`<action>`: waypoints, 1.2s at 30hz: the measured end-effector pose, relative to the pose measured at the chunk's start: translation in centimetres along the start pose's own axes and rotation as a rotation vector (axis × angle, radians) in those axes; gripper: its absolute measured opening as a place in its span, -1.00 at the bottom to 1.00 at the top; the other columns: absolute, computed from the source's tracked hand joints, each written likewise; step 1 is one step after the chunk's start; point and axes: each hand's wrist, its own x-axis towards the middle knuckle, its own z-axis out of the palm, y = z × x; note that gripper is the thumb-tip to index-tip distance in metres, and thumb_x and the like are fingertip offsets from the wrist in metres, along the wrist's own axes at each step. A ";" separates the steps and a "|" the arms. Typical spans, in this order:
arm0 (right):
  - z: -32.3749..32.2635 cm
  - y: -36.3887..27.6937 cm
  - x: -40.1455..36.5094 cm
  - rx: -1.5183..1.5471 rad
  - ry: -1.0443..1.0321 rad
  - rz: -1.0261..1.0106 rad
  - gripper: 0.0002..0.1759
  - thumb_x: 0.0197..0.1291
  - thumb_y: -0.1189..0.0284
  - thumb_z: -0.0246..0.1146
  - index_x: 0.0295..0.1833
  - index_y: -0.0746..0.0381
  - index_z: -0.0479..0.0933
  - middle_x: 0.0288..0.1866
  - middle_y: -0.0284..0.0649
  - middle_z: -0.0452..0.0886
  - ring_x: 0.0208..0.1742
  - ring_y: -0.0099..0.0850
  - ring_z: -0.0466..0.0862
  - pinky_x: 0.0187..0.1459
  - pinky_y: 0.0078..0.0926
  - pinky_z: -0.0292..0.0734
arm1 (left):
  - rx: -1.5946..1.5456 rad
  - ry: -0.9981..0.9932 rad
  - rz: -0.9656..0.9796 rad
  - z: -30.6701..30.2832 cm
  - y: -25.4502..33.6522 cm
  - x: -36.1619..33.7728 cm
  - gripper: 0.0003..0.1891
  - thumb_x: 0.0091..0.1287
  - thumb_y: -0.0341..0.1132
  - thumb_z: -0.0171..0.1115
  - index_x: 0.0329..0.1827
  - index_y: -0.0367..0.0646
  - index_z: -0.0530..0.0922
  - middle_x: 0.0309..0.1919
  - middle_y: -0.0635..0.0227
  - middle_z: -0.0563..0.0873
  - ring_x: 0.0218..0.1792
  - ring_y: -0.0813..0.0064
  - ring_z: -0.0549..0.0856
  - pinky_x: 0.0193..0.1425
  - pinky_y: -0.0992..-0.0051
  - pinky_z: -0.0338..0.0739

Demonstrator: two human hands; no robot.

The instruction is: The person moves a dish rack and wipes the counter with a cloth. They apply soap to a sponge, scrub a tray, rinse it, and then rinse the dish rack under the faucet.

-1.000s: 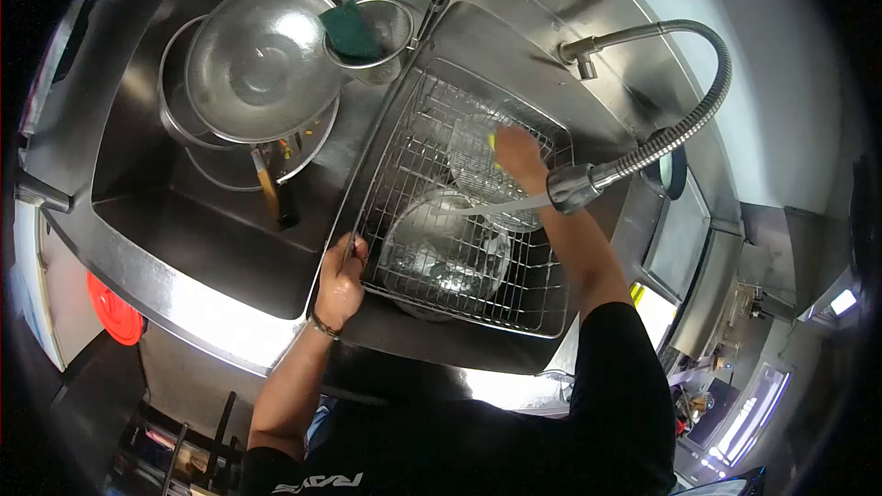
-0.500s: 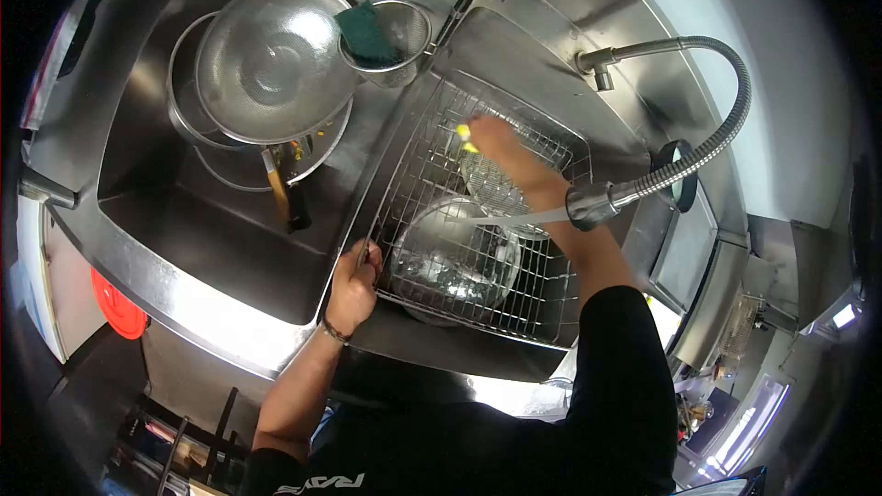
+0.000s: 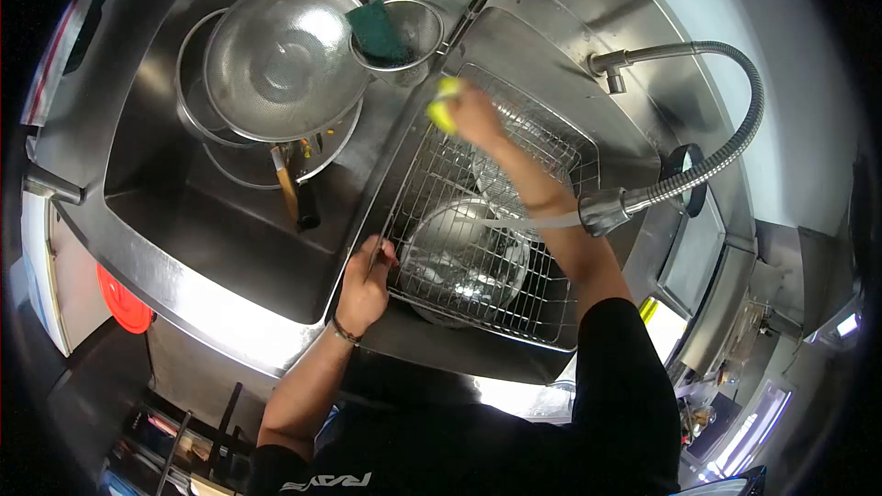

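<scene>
A wire basket (image 3: 542, 338) lies tilted over the right sink basin, and my left hand (image 3: 365, 289) grips its near left corner. My right hand (image 3: 476, 118) holds a yellow sponge (image 3: 445, 106) at the basket's far left part. Beneath the wires sits a round metal bowl (image 3: 459, 262), with a mesh piece (image 3: 501, 174) beyond it under my right forearm. From the spray nozzle (image 3: 604, 211) a stream of water runs left over the basket.
The left basin (image 3: 230, 257) holds a large metal strainer (image 3: 285, 60), bowls and a knife (image 3: 292, 188). A small strainer (image 3: 418, 28) with a green scouring pad (image 3: 377, 32) rests by the divider. A flexible hose (image 3: 749, 101) arches at right. A red lid (image 3: 124, 300) is below left.
My right hand has moved up and left with the yellow sponge, which now shows more fully. My left hand keeps its hold on the basket, and the whole view has shifted slightly.
</scene>
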 end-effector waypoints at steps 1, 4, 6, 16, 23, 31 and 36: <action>0.9 -1.2 -1.3 0.088 -0.100 -0.121 -0.62 0.12 0.27 0.13 0.01 0.24 0.47 -0.12 0.05 0.57 -0.04 -0.03 0.55 -0.02 -0.11 0.44 | 0.015 -0.009 0.011 -0.2 0.1 0.1 -0.83 0.00 -0.59 -0.23 -0.39 -0.29 0.36 -0.51 0.26 0.47 -0.41 0.48 0.46 -0.23 0.55 0.36; 0.2 -4.6 -5.6 -0.100 -0.354 -0.348 -0.58 0.15 0.23 0.12 0.07 0.22 0.43 0.03 0.06 0.50 0.05 -0.08 0.53 0.01 -0.18 0.45 | 0.108 -0.059 0.025 -0.5 0.3 0.0 -0.85 0.03 -0.56 -0.22 -0.39 -0.27 0.36 -0.52 0.25 0.46 -0.42 0.46 0.46 -0.24 0.52 0.35; -0.4 -4.8 -6.3 -0.309 -0.258 -0.487 -0.57 0.19 0.22 0.07 0.09 0.25 0.38 -0.01 0.04 0.53 0.02 -0.09 0.56 -0.01 -0.18 0.47 | 0.100 -0.066 -0.017 -0.5 0.8 0.1 -0.86 0.03 -0.54 -0.21 -0.40 -0.27 0.35 -0.53 0.25 0.46 -0.42 0.44 0.46 -0.25 0.51 0.35; 3.6 -7.9 -13.7 0.053 0.030 -0.305 -0.58 0.11 0.45 0.15 0.03 0.39 0.22 -0.06 0.19 0.42 -0.17 0.00 0.58 -0.28 -0.11 0.52 | 0.118 -0.059 -0.001 -0.7 -0.2 -0.1 -0.89 0.03 -0.51 -0.18 -0.42 -0.27 0.35 -0.57 0.23 0.44 -0.49 0.43 0.43 -0.36 0.47 0.32; 3.7 -6.0 -14.5 -0.101 -0.275 0.027 -0.69 0.17 0.49 0.04 0.03 0.37 0.29 -0.22 0.19 0.55 -0.17 0.02 0.61 -0.17 -0.08 0.52 | 0.041 -0.006 0.079 -0.3 -0.9 -0.1 -0.90 0.02 -0.52 -0.18 -0.44 -0.27 0.34 -0.57 0.24 0.44 -0.50 0.40 0.43 -0.36 0.47 0.32; 4.5 -4.4 -13.1 -0.567 -0.242 -0.212 -0.78 0.03 0.41 0.13 -0.27 0.34 0.51 -0.46 -0.05 0.64 -0.44 -0.19 0.68 -0.41 -0.28 0.60 | 0.105 -0.050 0.034 -0.4 0.3 -0.2 -0.91 -0.02 -0.51 -0.19 -0.48 -0.26 0.33 -0.60 0.24 0.43 -0.50 0.39 0.43 -0.35 0.47 0.33; 0.3 -3.9 -15.8 -0.208 -0.647 -0.237 -0.76 0.14 0.31 0.12 -0.22 0.27 0.50 -0.33 -0.02 0.60 -0.29 -0.30 0.65 -0.28 -0.29 0.59 | 0.049 -0.028 0.035 -0.4 -0.4 0.0 -0.89 -0.01 -0.53 -0.18 -0.45 -0.27 0.35 -0.60 0.26 0.42 -0.51 0.44 0.43 -0.37 0.47 0.32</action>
